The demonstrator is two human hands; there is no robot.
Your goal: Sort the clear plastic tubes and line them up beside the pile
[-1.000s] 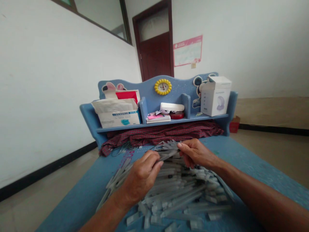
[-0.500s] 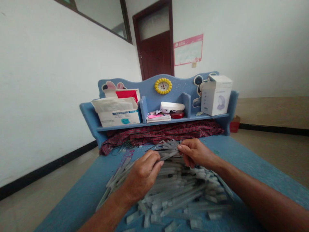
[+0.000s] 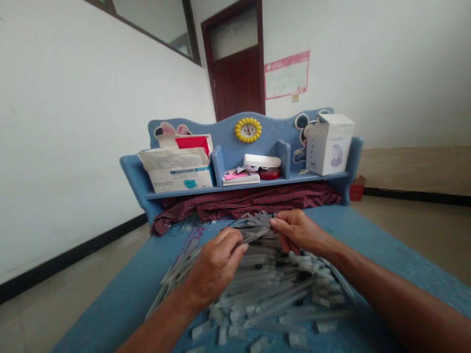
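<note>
A frosted, translucent pen barrel slants between my two hands over the desk. My left hand is closed round its near end, thumb along the side. At the barrel's far end, the thumb and fingers of my right hand are pinched together; whatever small piece they cover is hidden. Below both hands spreads a heap of similar pen barrels, some with black parts. Short clear caps lie along its near edge. Behind the held barrel, more barrels fan out.
The blue desk has a raised shelf at the back. On it stand a mask box, booklets, a red round tin and a white box. A checked cloth lies bunched under the shelf.
Hardly anything differs. Both hands keep the same grip and place, and the view has shifted very slightly.
</note>
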